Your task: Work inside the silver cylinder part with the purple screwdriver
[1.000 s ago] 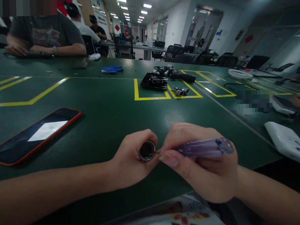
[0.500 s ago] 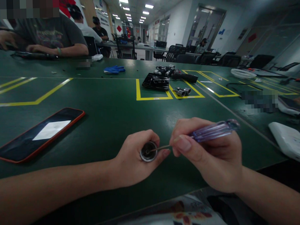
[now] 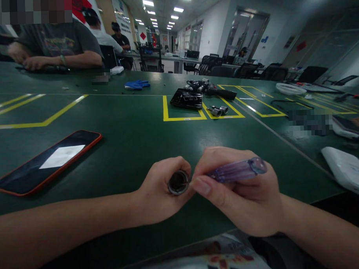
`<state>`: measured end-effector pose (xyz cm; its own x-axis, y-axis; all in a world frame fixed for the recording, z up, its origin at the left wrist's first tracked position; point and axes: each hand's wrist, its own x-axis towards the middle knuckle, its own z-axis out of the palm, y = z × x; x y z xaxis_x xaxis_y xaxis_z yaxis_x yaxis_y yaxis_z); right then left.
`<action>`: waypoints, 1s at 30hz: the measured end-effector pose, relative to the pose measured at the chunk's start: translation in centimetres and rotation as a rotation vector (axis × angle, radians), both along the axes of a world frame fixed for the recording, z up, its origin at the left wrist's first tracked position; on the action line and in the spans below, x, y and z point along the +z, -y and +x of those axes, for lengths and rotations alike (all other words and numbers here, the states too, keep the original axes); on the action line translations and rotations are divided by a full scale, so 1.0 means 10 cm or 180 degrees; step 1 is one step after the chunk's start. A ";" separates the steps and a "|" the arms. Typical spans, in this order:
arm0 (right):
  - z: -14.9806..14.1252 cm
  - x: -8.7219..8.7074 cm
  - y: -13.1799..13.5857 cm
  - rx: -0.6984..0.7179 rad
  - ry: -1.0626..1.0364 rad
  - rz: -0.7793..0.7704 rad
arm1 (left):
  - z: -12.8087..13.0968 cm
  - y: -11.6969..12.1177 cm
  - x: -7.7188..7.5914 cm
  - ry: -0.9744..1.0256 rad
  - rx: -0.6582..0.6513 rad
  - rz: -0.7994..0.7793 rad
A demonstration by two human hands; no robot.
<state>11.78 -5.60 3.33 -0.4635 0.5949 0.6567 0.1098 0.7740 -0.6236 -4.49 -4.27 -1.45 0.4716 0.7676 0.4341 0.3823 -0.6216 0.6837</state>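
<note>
My left hand is wrapped round a small metal cylinder, its round open end turned up towards me. The inside of the cylinder is dark and hard to make out. Between thumb and fingers my right hand grips a screwdriver with a clear purple handle. Its thin shaft runs left into the cylinder's opening, and the tip is hidden inside. Both hands are close together above the green table, the right fingertips beside the cylinder's rim.
A phone in an orange case lies left. Ahead, yellow tape frames hold a black pouch and metal parts. A blue glove lies behind them. A white device sits right. Across the table sits a person.
My right hand has moved left with the screwdriver, closer to the cylinder, and less of the shaft shows. My left hand stays almost still. The person opposite has brought their hands together.
</note>
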 end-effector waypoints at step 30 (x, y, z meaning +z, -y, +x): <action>-0.05 0.07 -0.12 0.0079 0.0053 0.0073 | 0.01 -0.03 -0.01 0.0411 -0.0042 -0.0389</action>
<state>11.28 -4.43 4.07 -0.4889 0.5679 0.6621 0.1006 0.7907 -0.6039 -4.38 -4.00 -1.53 0.4282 0.8125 0.3956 0.2787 -0.5352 0.7974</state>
